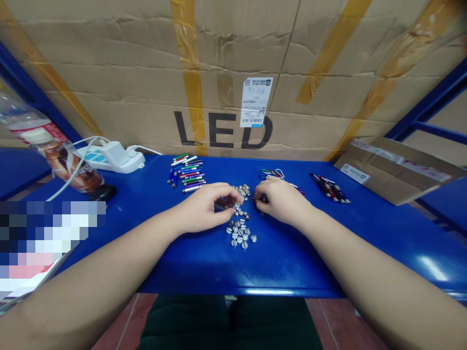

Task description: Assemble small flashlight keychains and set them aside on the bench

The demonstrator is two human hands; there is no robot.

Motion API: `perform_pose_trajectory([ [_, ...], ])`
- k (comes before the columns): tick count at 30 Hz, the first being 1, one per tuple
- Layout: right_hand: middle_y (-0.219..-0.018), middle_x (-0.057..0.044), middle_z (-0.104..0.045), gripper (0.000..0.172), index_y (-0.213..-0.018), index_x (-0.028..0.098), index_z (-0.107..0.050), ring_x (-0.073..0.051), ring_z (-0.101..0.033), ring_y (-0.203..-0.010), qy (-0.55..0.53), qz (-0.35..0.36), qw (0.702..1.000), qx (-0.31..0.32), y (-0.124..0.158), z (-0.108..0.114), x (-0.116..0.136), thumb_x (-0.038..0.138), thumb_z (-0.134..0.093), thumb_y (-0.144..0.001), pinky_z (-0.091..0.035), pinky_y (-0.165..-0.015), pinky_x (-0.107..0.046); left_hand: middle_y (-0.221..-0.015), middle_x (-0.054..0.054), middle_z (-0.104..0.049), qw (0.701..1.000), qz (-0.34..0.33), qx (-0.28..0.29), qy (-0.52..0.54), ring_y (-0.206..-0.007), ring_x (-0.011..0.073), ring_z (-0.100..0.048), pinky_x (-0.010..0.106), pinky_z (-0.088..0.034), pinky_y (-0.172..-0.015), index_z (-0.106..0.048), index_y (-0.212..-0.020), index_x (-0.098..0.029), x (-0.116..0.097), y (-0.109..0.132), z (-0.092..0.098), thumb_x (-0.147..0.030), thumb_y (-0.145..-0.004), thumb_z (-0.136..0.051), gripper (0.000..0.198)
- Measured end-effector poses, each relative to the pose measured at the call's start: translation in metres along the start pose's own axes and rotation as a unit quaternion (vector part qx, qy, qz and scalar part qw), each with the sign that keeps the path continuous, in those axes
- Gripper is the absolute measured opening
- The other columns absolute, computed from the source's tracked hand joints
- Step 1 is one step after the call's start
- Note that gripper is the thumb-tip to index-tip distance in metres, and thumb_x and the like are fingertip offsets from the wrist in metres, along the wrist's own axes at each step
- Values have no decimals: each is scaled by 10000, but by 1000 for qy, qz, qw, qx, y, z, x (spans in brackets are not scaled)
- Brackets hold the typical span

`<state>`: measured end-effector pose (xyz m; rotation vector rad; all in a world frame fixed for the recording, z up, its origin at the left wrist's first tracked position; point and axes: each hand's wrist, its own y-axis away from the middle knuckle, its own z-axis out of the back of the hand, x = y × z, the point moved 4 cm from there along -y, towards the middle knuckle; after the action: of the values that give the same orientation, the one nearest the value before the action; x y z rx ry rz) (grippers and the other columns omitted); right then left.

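Observation:
My left hand [209, 206] is curved over the blue table, thumb and index finger closing on a small silver slotted cap [237, 206]. Just to its right, my right hand [282, 199] has its fingers curled together; a small dark bit shows at the fingertips, too hidden to name. Between and below the hands lies a loose pile of silver caps [240, 232], several with a slot across the top. More small silver pieces [242, 191] lie behind the left fingertips. Coloured carabiner clips [272, 173] lie behind my right hand, partly covered by it.
Coloured metal tubes [189, 174] are heaped at the back left. Dark and red pen-like assembled pieces [330, 188] lie at the right. A power strip [124, 160], a drink bottle [73, 165] and a small carton [394, 167] stand around. A large cardboard box [146, 82] walls the back.

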<state>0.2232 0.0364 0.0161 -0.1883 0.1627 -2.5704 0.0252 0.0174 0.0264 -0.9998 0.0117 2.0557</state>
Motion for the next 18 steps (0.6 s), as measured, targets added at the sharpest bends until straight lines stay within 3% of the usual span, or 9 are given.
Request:
perform_pose_trajectory([
  [6,-813,-72,-741,66,-736,187,-695,-256,-660,-833,-64,-18,997,-46,3,5,-4,131,-687,-769,-482,-775,-367,-1059,48,-731,1000,17,-7,15,-951,186,-701,323,-586,-865,-713,-1057,-193,6,0,-2,-140,-859,-646,215],
  [11,-793,-17,-739,103,-708,203,-626,-184,-686,-762,-280,51,945,-160,11,18,8,129,-674,-760,-508,-754,-315,-1069,62,-732,995,42,-18,90,-919,182,-711,323,-603,-824,-689,-1113,-180,9,-2,-9,-161,-852,-665,263],
  [15,-800,-21,-722,116,-724,204,-614,-175,-679,-761,-314,122,921,-195,16,19,26,119,-670,-779,-517,-748,-315,-1066,65,-715,988,40,-36,146,-898,166,-711,313,-610,-829,-656,-1068,-163,7,-2,-12,-182,-846,-683,224],
  [18,-800,-23,-710,125,-733,204,-608,-171,-667,-751,-322,136,915,-202,17,17,31,102,-663,-782,-520,-732,-314,-1060,60,-703,986,38,-46,154,-892,156,-710,303,-612,-828,-638,-1069,-166,6,-2,-12,-180,-842,-698,235],
])
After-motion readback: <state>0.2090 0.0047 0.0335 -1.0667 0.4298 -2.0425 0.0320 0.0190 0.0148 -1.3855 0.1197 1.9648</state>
